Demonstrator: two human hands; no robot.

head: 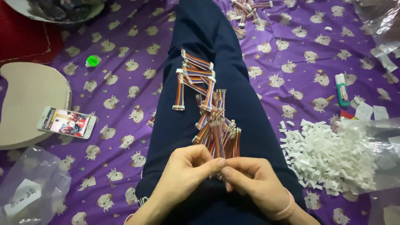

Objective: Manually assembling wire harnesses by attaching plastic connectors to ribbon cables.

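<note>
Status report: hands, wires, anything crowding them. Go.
Left hand and right hand both pinching one short rainbow-coloured ribbon wire upright over lap. More wires piled on dark trouser leg. Nothing blocking.

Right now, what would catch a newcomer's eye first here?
Two bare hands, left hand and right hand, pinch a bundle of rainbow-striped ribbon wires over a dark-trousered leg. More rainbow ribbon cables lie further up it. To the right, a heap of small white plastic connectors spills across the purple patterned cloth.
</note>
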